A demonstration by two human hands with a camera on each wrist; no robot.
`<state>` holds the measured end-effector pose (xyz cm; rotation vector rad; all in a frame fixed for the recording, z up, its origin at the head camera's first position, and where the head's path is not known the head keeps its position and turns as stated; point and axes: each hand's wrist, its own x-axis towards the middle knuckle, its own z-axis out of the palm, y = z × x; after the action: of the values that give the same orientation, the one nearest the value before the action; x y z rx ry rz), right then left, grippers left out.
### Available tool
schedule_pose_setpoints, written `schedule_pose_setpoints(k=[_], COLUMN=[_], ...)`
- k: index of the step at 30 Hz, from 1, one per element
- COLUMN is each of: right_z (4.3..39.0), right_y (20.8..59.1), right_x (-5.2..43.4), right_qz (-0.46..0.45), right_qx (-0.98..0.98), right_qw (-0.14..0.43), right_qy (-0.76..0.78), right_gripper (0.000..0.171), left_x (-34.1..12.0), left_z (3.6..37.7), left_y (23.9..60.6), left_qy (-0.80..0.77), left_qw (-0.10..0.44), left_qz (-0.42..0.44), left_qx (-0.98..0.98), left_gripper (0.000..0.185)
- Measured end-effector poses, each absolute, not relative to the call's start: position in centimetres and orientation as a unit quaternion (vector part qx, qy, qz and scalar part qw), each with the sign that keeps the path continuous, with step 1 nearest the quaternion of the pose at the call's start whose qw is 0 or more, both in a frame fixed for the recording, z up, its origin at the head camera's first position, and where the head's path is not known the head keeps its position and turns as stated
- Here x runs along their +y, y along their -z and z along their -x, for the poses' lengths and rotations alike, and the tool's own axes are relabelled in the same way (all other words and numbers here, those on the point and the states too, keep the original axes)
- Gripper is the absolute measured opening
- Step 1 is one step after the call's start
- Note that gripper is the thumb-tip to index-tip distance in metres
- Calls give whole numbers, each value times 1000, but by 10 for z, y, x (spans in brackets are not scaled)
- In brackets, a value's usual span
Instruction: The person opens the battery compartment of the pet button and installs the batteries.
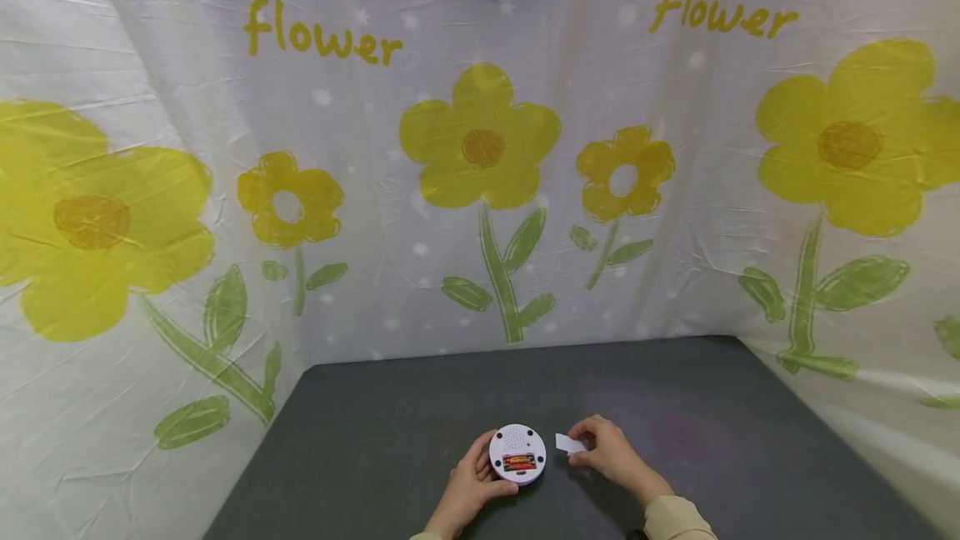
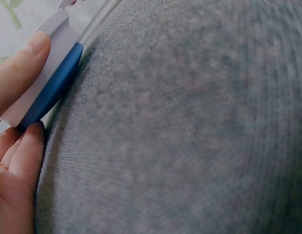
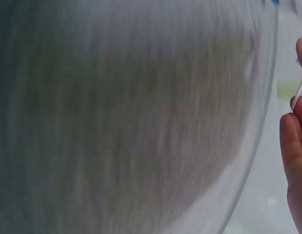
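My right fingers (image 1: 583,438) pinch the small white battery cover (image 1: 568,443), thumb under and fingertips on top, and the cover sticks out leftward from them, its long axis roughly level across the table. In the right wrist view I see only a thin white edge (image 3: 300,92) of it between my fingertips. Just to the left of that cover, apart from it by a narrow gap, lies the round white device (image 1: 517,454), back side up, with its battery bay (image 1: 519,462) open and a red-labelled battery showing. So the bay sits left of and slightly nearer to me than the cover's free edge; my right hand (image 1: 609,454) is the one carrying the piece, my left hand (image 1: 476,486) the one closer to the device. My left fingers curl round the device's left rim, thumb on the near edge, steadying it on the dark grey table (image 1: 375,440); the left wrist view shows a blue band (image 2: 53,87) under its white shell. Behind stands a flower-print cloth (image 1: 480,148)
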<state>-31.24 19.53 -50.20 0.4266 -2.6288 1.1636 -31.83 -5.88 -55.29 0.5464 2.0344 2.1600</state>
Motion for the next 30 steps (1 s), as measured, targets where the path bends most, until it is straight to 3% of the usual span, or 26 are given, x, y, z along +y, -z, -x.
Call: schedule_pose_setpoints(k=[13, 30], right_z=[307, 307], right_y=[498, 495], right_x=[146, 129], right_qz=[-257, -278], right_qx=[-881, -889], right_qw=[97, 92], right_qy=[-385, -353], right_gripper=[29, 26], left_x=[-60, -63], left_z=[316, 320], left_y=[550, 554], left_qy=[-710, -708], left_qw=[66, 70], left_qz=[-191, -198], left_qx=[675, 674], left_gripper=[85, 87])
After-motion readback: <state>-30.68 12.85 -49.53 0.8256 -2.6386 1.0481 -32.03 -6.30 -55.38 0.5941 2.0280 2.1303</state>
